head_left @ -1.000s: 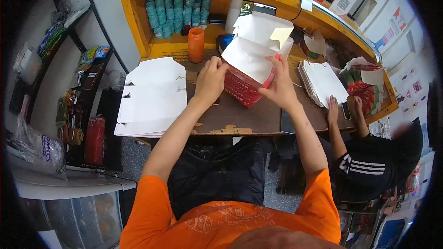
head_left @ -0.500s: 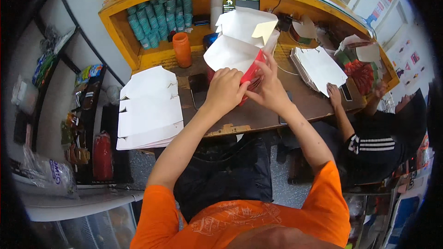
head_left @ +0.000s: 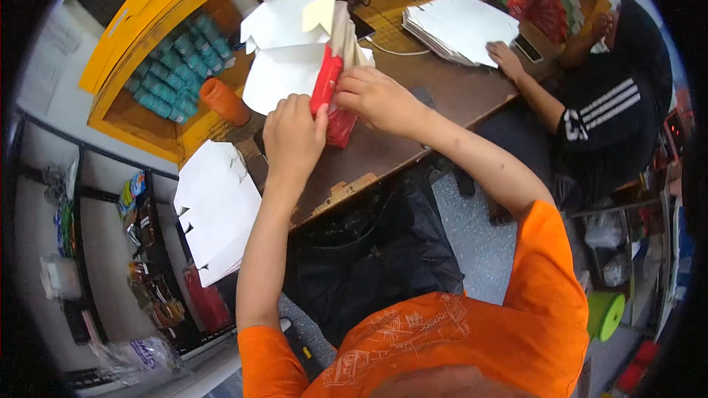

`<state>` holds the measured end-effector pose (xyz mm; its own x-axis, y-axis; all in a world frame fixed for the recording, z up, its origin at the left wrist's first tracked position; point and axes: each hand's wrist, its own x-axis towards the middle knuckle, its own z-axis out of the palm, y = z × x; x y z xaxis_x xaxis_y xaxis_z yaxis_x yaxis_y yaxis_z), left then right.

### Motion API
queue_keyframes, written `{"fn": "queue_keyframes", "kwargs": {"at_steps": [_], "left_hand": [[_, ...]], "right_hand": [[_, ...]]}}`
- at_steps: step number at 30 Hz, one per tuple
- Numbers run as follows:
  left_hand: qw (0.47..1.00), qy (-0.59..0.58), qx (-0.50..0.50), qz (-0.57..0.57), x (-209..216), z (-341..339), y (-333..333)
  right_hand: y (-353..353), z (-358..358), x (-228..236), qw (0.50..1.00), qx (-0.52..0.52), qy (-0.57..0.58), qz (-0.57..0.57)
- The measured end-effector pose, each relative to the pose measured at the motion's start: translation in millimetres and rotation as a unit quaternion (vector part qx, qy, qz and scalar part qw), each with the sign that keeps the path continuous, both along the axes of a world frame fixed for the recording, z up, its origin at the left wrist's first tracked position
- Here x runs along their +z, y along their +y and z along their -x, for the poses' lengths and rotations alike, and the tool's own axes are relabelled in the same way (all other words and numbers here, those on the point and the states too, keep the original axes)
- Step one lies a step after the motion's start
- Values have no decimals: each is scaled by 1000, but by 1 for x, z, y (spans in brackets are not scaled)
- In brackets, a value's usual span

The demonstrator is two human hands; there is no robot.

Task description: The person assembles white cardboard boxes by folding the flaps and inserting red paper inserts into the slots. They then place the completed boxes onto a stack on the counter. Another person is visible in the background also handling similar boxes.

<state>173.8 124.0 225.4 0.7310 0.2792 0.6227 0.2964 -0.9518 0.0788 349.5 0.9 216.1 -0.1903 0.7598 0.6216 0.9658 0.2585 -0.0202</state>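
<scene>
A paper carton [head_left: 284, 81], white inside and red outside, stands on the brown table with its lid flaps raised. The fingers of my left hand [head_left: 295, 136] curl over its near edge, with the thumb against the red side. Bent against the red strip [head_left: 326, 79] on the right of the carton are the fingers of my right hand [head_left: 377, 99]. Its fingertips are partly hidden there. Cream-coloured folded cartons [head_left: 345, 33] stand close behind the red side.
On the left lies a stack of flat white cartons [head_left: 214, 210]. Another stack [head_left: 461, 26] sits at the right under a co-worker's hand [head_left: 505, 59]. An orange cylinder [head_left: 224, 102] and teal rolls [head_left: 177, 74] stand by the yellow shelf. A white cable [head_left: 398, 51] crosses the table.
The whole view has turned, so the table now slants up to the right. My right hand has shifted from the carton's upper right corner down along its red side. The left hand stays on the near edge.
</scene>
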Motion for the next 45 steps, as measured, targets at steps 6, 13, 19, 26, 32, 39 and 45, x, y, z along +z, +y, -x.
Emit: {"fn": "queue_keyframes", "kwargs": {"at_steps": [6, 13, 19, 26, 32, 39, 45], "left_hand": [[995, 75, 53, 29, 12, -8, -9], [989, 119, -65, 66, 21, -27, 5], [978, 207, 11, 38, 28, -35, -13], [969, 222, -46, 101, 38, -38, -9], [972, 62, -112, 195, 42, -15, 27], [951, -91, 28, 294, -5, 1, 141], [677, -136, -76, 719, -52, 14, 160]], "right_hand": [[8, -8, -10, 1000, 21, 7, -18], [12, -5, -10, 996, -30, -74, -38], [7, -1, -9, 990, -85, -111, 16], [12, -2, -21, 995, -57, -77, -21], [-5, 9, -25, 994, -5, 95, -53], [-11, 58, -81, 917, -125, 354, -137], [6, 72, -140, 903, -195, 382, -27]]}}
